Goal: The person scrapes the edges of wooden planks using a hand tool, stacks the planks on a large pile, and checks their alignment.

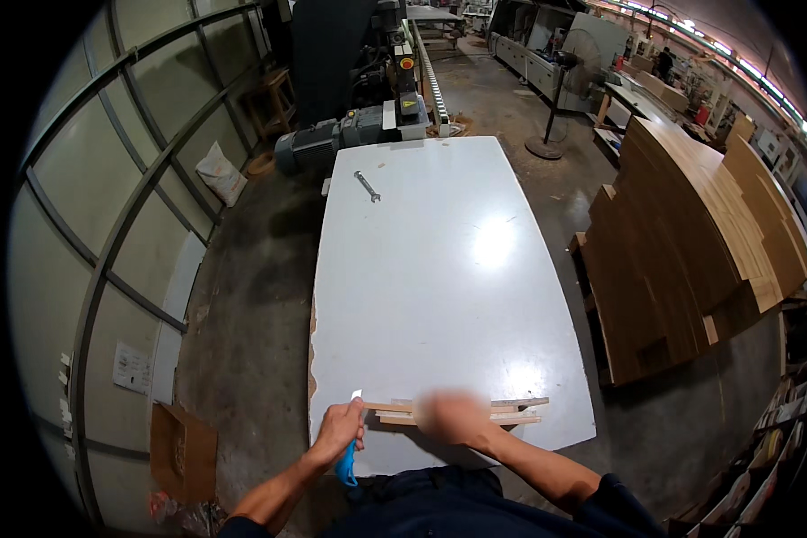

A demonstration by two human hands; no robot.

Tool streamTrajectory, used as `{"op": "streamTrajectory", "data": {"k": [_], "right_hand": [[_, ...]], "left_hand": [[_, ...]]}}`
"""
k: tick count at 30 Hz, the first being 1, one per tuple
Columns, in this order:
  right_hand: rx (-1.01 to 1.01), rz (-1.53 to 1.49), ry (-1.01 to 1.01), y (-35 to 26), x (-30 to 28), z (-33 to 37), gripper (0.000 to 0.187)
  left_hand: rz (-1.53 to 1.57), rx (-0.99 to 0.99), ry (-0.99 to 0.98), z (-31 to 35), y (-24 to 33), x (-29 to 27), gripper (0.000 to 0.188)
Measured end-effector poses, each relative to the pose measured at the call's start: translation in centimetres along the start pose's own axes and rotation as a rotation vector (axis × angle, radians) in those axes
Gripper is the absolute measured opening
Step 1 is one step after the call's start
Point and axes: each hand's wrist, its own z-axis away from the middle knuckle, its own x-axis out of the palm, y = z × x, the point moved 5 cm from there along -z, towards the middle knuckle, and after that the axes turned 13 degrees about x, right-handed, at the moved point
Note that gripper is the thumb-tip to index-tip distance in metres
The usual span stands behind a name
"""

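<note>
My left hand (339, 428) is closed around a blue-handled knife (347, 466) near the table's front left corner. The knife's pale, flat tip points away from me, and its handle hangs below the fist. Several thin wooden strips (520, 410) lie side by side across the near end of the white table (439, 296). Their left ends reach close to my left hand. Over the middle of the strips is my right hand (455, 417); it is blurred, so its fingers and any grip cannot be made out.
A metal wrench (367, 186) lies on the table's far left. Beyond that end stands a machine with a grey motor (312, 146). Stacked wooden panels (663, 260) stand to the right, with a pedestal fan (560, 85) behind. A cardboard box (184, 453) sits at left.
</note>
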Motion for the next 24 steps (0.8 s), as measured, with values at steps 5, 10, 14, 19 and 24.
{"op": "streamTrajectory", "data": {"k": [5,10,14,19,24], "right_hand": [[0.001,-0.016,0.025,-0.6,-0.4,0.1,0.039],[-0.005,-0.036,0.026,-0.6,-0.6,-0.2,0.036],[-0.029,-0.034,0.006,-1.1,-1.0,-0.3,0.029],[-0.024,-0.233,0.072,1.5,1.1,-0.6,0.024],[0.004,0.017,0.008,1.0,0.8,-1.5,0.032]], "left_hand": [[-0.24,0.218,0.056,0.1,1.4,0.7,0.053],[-0.237,0.22,0.114,1.0,2.6,1.7,0.052],[-0.357,0.328,0.104,2.4,3.5,3.0,0.047],[-0.595,1.018,0.085,5.4,8.5,11.2,0.032],[-0.749,0.991,0.072,5.9,5.8,9.6,0.025]]}}
